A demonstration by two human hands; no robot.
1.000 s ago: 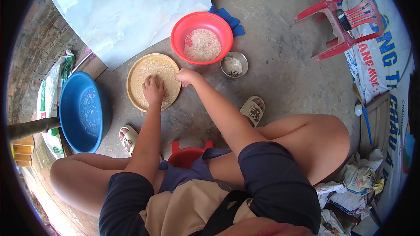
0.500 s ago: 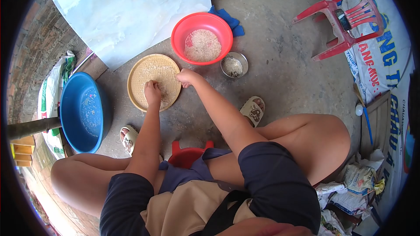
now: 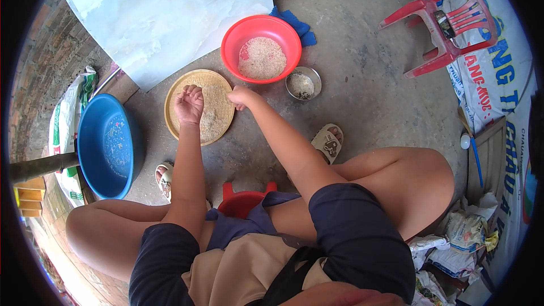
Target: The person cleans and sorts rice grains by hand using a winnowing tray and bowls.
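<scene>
Since the earlier frame, the left hand (image 3: pixel 188 103) had lifted off the grain and turned palm-up over the far left part of the woven tray (image 3: pixel 224 124); half a second before it lay flat, fingers down in the rice. Its fingers were now curled loosely inward, tips close together; whether they held any grain could not be told. Right hand (image 3: pixel 240 97): unmoved at the tray's right rim, fingers folded under and hidden, so their grip on the rim could not be confirmed.

Woven tray: round, shallow, tan, on the concrete floor between the person's feet and the red basin (image 3: pixel 233 51); a thin layer of pale grain (image 3: pixel 212 110) over its middle, partly covered by the left hand.

Red basin: round plastic, smooth, holding a mound of pale rice; touching or just beside the tray's far edge.

Small metal bowl (image 3: pixel 303 83): round, shiny, contents greyish and too small to identify.

Blue basin (image 3: pixel 107 144): round plastic, left of the tray, speckled inside.

Red plastic chair (image 3: pixel 442 22): tipped on its side, top right.

Printed sacks (image 3: pixel 498 79): cut off at the right edge.
</scene>
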